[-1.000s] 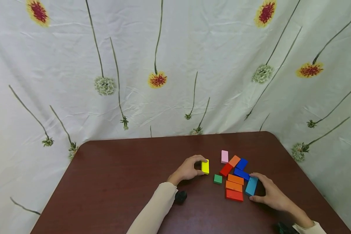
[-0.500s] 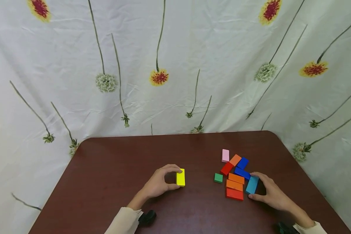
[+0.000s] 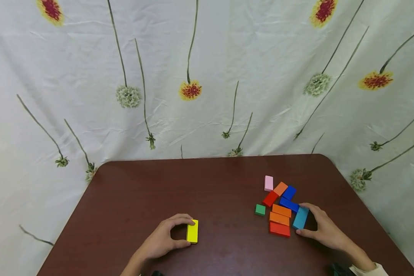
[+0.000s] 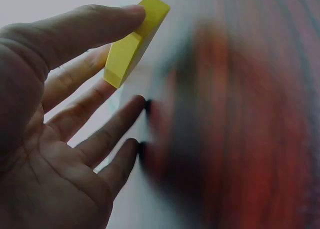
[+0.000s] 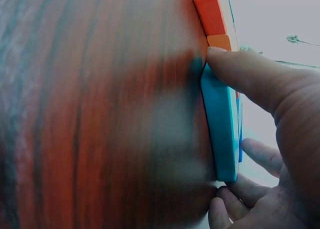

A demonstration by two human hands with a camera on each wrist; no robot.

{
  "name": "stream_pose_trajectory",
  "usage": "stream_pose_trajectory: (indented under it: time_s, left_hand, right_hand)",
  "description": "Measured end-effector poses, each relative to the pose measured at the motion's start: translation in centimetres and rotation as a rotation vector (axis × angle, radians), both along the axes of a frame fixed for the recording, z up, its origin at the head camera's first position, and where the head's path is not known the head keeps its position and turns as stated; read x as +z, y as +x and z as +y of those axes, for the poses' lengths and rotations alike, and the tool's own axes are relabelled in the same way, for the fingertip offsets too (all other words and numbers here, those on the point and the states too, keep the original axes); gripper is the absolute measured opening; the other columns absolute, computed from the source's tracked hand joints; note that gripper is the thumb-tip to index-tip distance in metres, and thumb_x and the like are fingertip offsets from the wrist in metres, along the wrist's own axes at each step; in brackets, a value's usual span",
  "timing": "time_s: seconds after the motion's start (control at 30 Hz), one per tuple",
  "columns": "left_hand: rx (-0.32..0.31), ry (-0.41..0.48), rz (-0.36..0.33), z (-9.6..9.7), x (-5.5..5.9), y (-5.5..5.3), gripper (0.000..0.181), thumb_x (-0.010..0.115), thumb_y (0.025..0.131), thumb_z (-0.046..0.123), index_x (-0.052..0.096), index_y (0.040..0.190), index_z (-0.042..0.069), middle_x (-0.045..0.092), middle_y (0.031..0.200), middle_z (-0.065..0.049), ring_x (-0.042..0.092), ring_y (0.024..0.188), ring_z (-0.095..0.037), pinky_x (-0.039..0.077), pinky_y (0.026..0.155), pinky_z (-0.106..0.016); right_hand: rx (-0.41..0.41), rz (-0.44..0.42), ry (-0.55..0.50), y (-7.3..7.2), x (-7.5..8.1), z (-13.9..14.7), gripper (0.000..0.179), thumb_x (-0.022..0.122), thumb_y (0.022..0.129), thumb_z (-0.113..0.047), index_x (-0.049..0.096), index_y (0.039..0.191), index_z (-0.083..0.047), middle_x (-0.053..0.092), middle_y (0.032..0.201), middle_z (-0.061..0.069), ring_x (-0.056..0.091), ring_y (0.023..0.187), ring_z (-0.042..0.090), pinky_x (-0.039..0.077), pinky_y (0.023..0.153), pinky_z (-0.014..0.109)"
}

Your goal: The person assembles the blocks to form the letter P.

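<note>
A yellow block (image 3: 192, 231) is pinched between the thumb and fingers of my left hand (image 3: 163, 235), left of the middle of the table. In the left wrist view the thumb presses one face of it, while the two outer fingers reach toward the wood. My right hand (image 3: 326, 228) spans a light blue block (image 3: 301, 218) end to end, thumb at the near end and a finger at the far end. The right wrist view shows that block (image 5: 220, 126) lying on the tabletop, close to an orange block (image 5: 220, 41) and a red one (image 5: 212, 11).
Several other blocks lie clustered left of my right hand: red (image 3: 280, 229), orange (image 3: 279, 218), dark blue (image 3: 289, 204), green (image 3: 260, 209) and pink (image 3: 268, 183). They sit on a dark wooden table (image 3: 151, 184). Behind it hangs a flower-print cloth (image 3: 214, 46).
My left hand has carried the yellow block away from the cluster, leftward and nearer to me. The right hand stays at the light blue block. The head view has shifted slightly.
</note>
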State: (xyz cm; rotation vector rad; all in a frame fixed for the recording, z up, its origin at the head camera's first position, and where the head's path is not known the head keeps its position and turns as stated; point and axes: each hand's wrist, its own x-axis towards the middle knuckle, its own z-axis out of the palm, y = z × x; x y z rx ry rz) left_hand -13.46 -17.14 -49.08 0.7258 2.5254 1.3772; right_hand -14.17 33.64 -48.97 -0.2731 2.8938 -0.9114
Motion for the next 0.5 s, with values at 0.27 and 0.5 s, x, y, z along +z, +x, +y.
stream_pose_trajectory:
  time_s: [0.27, 0.5]
  left_hand:
    - [-0.002, -0.044, -0.018, 0.12, -0.38, 0.63, 0.045, 0.083, 0.083, 0.026, 0.063, 0.123, 0.026, 0.057, 0.138, 0.004, 0.054, 0.127, -0.026, 0.041, 0.107, -0.034]
    - [-0.004, -0.076, -0.023, 0.0, -0.4, 0.79, 0.049, 0.083, 0.082, 0.028, 0.061, 0.126, 0.024, 0.055, 0.141, 0.001, 0.052, 0.129, -0.03, 0.042, 0.107, -0.041]
  right_hand:
    - [-0.03, 0.021, 0.052, 0.17, 0.05, -0.23, 0.088, 0.084, 0.078, -0.044, 0.043, 0.141, 0.001, 0.046, 0.141, 0.031, 0.043, 0.124, 0.051, 0.037, 0.094, 0.074]
    - [-0.045, 0.042, 0.1, 0.37, 0.33, -0.44, 0.088, 0.084, 0.077, -0.046, 0.045, 0.14, 0.002, 0.047, 0.139, 0.031, 0.044, 0.123, 0.051, 0.038, 0.094, 0.073]
